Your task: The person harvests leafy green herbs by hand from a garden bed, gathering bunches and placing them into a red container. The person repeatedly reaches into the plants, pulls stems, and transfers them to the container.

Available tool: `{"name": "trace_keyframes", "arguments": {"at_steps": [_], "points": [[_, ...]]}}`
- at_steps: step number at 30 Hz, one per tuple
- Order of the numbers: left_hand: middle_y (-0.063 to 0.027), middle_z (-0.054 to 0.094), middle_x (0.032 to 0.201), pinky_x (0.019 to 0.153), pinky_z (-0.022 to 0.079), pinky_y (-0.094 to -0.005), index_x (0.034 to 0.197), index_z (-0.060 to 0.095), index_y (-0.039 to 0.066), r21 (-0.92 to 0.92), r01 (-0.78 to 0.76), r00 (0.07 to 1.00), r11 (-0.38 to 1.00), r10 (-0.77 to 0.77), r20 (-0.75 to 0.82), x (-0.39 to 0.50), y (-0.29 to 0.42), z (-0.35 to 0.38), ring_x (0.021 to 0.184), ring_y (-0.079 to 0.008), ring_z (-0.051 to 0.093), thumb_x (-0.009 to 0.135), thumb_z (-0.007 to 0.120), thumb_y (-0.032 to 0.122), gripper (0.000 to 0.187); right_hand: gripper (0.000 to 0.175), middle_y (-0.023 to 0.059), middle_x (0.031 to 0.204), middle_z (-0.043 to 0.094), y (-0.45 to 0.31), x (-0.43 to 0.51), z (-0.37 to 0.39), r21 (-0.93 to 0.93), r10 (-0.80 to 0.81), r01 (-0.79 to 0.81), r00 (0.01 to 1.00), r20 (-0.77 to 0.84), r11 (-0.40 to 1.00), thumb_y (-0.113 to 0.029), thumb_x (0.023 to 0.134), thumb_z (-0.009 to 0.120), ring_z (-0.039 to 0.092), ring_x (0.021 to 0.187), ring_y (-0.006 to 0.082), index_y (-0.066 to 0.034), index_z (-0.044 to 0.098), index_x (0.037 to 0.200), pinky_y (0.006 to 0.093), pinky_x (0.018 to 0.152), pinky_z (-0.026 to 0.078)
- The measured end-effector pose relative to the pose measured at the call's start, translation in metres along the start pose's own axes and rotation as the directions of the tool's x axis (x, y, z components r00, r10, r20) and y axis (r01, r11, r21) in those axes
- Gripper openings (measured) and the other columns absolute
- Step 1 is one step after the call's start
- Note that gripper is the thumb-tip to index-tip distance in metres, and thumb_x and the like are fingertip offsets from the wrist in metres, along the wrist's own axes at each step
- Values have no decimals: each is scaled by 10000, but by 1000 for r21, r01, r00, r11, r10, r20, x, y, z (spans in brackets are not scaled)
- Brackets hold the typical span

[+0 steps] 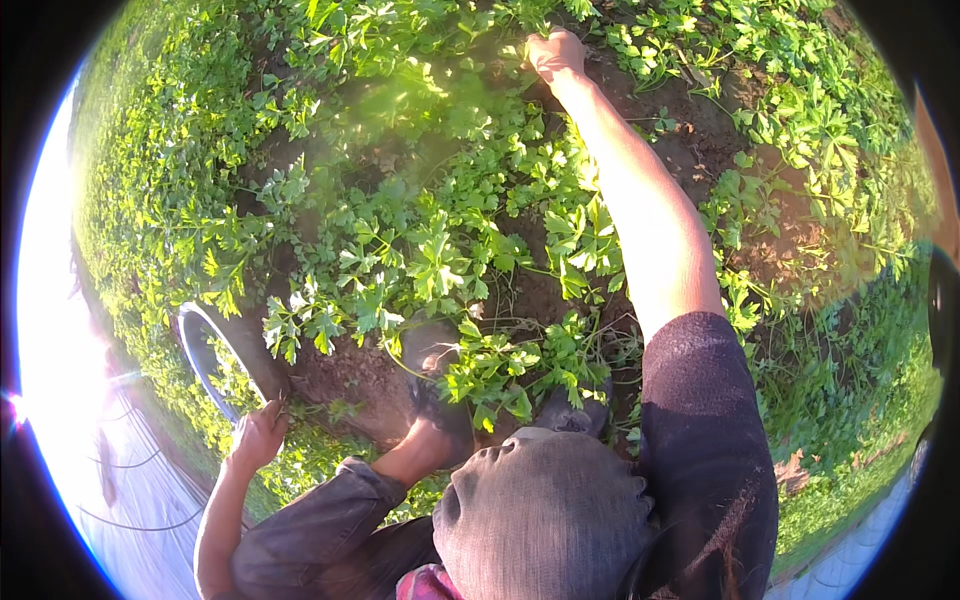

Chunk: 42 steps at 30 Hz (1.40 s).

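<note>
My right hand (556,54) reaches far forward at the end of the outstretched arm. Its fingers are curled around leafy green stems (541,21) near the soil. At the lower left, my left hand (259,433) grips the near edge of a tilted, round-rimmed container (196,352), which has a pale bluish rim. Green leaves (225,367) show inside that rim; how full it is cannot be made out. Between the hands grow low plants with lobed, parsley-like leaves (435,262). The right fingertips are partly hidden by foliage.
Dark shoes (574,412) stand among the plants below a bent grey knee (544,510). Bare brown soil (694,142) shows at the right of the rows. Glare washes out pale plastic sheeting (142,480) with dark curved lines at the left edge.
</note>
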<state>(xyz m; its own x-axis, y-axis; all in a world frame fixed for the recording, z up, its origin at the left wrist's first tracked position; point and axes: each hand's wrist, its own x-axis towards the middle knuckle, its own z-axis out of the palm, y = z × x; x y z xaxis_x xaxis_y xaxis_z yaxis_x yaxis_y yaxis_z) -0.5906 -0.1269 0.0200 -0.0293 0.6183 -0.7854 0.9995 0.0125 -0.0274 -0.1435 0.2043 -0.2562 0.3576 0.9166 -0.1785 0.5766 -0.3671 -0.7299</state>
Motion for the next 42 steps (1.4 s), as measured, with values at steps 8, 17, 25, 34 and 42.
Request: {"name": "trace_keyframes", "arguments": {"at_steps": [8,17,25,34,42], "points": [[-253,538,651,584,428,-470,847,516,6,-8,57,997,998,-57,52,-1,6,-8,646,-418,552,825,499,184,180,197,135,866,640,-18,-8,33,76,-190,180,968,161,981,-201,764,574,616,844,302,-52,570,894,379,710,491],[-273,568,703,614,453,-477,990,566,5,43,37,998,998,-40,56,-4,7,-9,670,-419,573,823,510,201,263,211,118,928,652,-47,-19,20,-211,-81,119,981,177,970,-189,818,479,624,881,280,-85,658,858,360,713,497],[-234,597,799,657,466,-449,1046,546,30,105,87,996,991,-90,22,-4,3,-24,734,-383,593,816,496,203,292,102,125,914,653,-27,-2,23,-174,-55,112,951,303,978,-123,723,586,635,855,271,-70,673,734,337,696,509],[-241,593,729,654,460,-458,1000,570,27,98,54,998,994,-58,33,1,-5,-12,707,-394,591,823,510,224,272,208,101,792,595,32,-20,-41,823,27,-518,849,527,232,-167,879,490,600,682,174,-21,520,1023,258,532,484],[-242,591,737,638,452,-466,1000,561,28,177,-97,995,979,97,8,9,-15,-11,695,-396,581,829,506,200,249,152,89,821,588,-10,-30,-55,756,-150,-388,833,533,528,-99,831,498,602,701,164,10,516,936,242,492,486]]}}
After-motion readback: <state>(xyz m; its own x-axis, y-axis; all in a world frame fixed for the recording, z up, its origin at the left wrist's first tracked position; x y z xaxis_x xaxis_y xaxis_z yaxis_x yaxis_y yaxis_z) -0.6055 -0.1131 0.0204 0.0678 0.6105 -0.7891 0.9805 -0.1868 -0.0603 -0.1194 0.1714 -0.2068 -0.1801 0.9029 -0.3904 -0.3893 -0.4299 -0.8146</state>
